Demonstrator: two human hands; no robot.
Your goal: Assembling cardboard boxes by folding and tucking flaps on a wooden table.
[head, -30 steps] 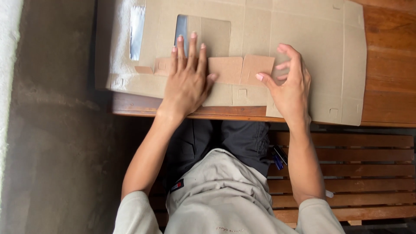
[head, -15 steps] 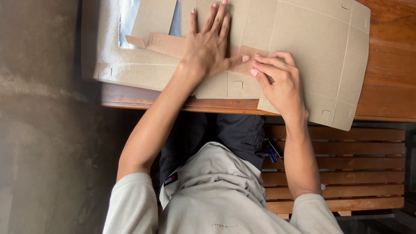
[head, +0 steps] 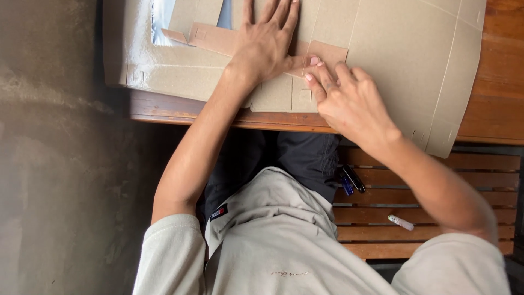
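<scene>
Wooden tabletop (head: 491, 104) carries a flattened cardboard sheet (head: 393, 60) overhanging its near edge. Left hand (head: 267, 46) lies flat, fingers spread, pinning it steady; right hand (head: 349, 101), fingers loosely curled, gripping nothing, presses a small flap (head: 327, 54) down.

Soft, even daylight; frame sharp throughout, without motion blur. Deep shadow lay beneath the wooden table (head: 491, 117) edge. Pale glare showed on the cardboard sheet (head: 404, 60) at upper left.
</scene>
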